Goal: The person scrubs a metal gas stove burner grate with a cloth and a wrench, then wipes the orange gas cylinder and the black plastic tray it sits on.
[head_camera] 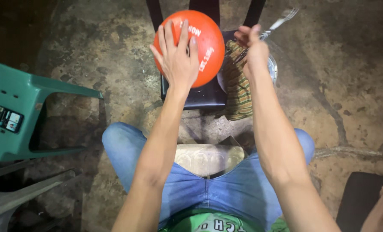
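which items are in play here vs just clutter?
In hand:
left hand spread on the orange ball
right hand holding a fork

Lying about:
striped cloth
black seat
green plastic chair

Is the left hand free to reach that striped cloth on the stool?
Probably not: the left hand is spread over the orange ball, which sits between it and the striped cloth.

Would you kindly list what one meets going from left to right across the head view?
Green plastic chair → left hand spread on the orange ball → striped cloth → right hand → fork it holds.
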